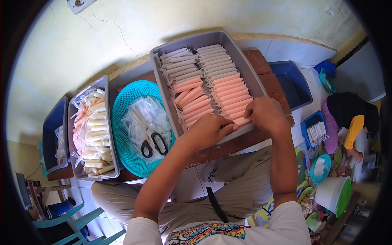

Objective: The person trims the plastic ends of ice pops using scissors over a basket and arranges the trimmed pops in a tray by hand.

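Note:
A grey tray (249,69) holds two columns of tube-shaped ice pops in clear plastic sleeves, whitish ones (216,61) at the far end and pink ones (230,90) nearer me. At the tray's near right corner, a pink ice pop (241,121) lies between my hands. My left hand (207,131) reaches over the near rim, with thumb and forefinger closed at its left end. On the other end, my right hand (264,113) has its fingers curled and pinched. Black-handled scissors (150,136) rest on clear plastic sleeves (136,122) in a turquoise basket (122,96) to the left.
Left of the basket stands a grey tub (108,122) full of pink and cream ice pops, then a dark blue tub (51,134). Everything sits on a brown wooden bench (265,65) along the wall. On the right are a blue tub (292,83), a person (351,110) and a white bucket (328,192).

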The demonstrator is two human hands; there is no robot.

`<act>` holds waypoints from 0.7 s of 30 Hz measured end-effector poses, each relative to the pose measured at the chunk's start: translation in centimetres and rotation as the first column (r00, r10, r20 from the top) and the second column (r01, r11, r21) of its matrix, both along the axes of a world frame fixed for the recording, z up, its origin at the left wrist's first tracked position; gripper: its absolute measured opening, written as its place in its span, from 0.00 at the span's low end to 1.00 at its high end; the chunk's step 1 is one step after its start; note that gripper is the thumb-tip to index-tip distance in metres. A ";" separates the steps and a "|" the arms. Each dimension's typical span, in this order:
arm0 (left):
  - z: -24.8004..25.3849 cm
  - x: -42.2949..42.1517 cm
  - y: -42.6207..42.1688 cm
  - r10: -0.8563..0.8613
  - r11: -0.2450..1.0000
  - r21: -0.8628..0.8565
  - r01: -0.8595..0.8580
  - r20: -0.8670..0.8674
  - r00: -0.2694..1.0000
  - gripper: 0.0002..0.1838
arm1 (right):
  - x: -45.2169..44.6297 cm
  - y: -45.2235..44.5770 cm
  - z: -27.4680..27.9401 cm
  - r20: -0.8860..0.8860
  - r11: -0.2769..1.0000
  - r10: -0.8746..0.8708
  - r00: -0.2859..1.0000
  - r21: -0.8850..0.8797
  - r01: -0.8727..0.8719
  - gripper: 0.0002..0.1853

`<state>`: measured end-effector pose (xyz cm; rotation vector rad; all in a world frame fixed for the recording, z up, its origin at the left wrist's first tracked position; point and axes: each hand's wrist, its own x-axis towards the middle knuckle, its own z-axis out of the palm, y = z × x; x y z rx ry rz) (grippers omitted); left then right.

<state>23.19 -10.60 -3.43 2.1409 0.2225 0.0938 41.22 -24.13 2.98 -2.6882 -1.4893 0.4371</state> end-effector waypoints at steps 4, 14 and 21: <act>-0.1 0.0 0.0 -0.006 1.000 -0.009 0.006 0.010 1.000 0.19 | 0.2 0.1 -0.4 0.007 1.000 -0.022 1.000 -0.014 0.022 0.05; 0.3 -0.1 -0.2 -0.037 0.995 -0.089 0.034 -0.031 0.999 0.30 | 0.3 0.5 -1.9 0.089 0.998 -0.040 0.995 -0.042 0.044 0.03; 0.3 -0.3 -0.3 -0.038 0.993 -0.117 0.036 -0.008 0.999 0.35 | 0.7 0.4 -2.2 0.110 0.999 -0.023 0.994 -0.026 0.026 0.01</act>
